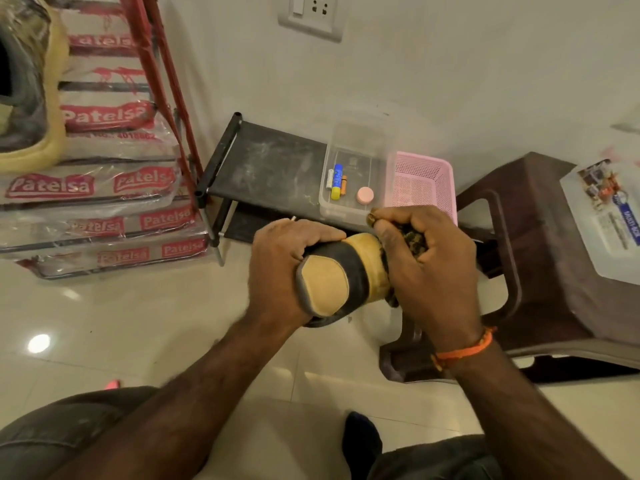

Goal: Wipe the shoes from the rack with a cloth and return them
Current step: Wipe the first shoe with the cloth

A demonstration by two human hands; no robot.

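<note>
A: Shoe [341, 271] location?
B: Clasped at the heel by left hand [282, 268], steadied for wiping, above the rack [266, 164].
A: Cloth [414, 240]?
B: Bunched inside right hand [427, 258], pressed against the toe beyond that grip.

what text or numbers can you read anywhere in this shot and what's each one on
"Patelsa": red labels on the stacked plastic-wrapped packs, repeated.
"4018862", partly cut off: below the label on one upper pack.
White lettering on the blue label of the clear box on the stool: too blurred.
Print on the batteries in the clear tub: too small.
</note>
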